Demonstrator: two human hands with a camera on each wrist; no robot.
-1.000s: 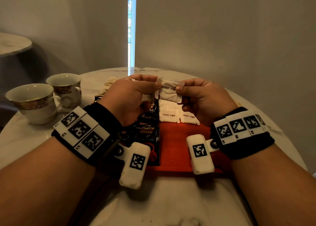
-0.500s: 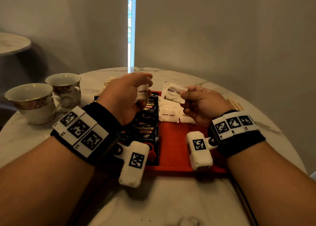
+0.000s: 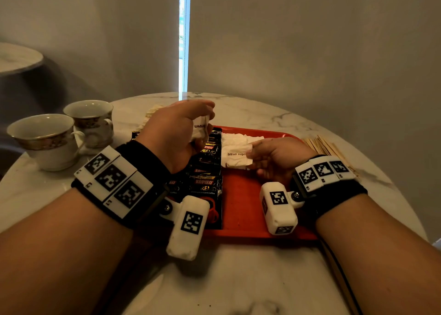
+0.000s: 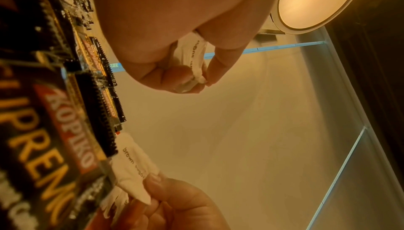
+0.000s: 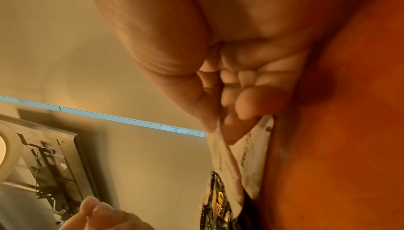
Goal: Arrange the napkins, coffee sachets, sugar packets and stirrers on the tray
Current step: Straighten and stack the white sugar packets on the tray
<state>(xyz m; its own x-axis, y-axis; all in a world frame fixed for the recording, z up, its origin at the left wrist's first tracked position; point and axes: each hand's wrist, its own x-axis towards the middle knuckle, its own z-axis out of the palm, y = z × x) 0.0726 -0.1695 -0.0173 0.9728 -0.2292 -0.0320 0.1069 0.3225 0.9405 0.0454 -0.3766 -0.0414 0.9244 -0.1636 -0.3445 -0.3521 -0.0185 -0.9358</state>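
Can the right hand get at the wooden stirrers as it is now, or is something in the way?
Probably not at once. The stirrers lie on the table just right of the right hand, with nothing between, but that hand pinches a sugar packet over the tray. It would need to let go first.

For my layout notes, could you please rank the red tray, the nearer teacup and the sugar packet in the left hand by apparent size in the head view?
1. red tray
2. nearer teacup, though it sits closer to the camera
3. sugar packet held by the left hand, partly hidden by fingers
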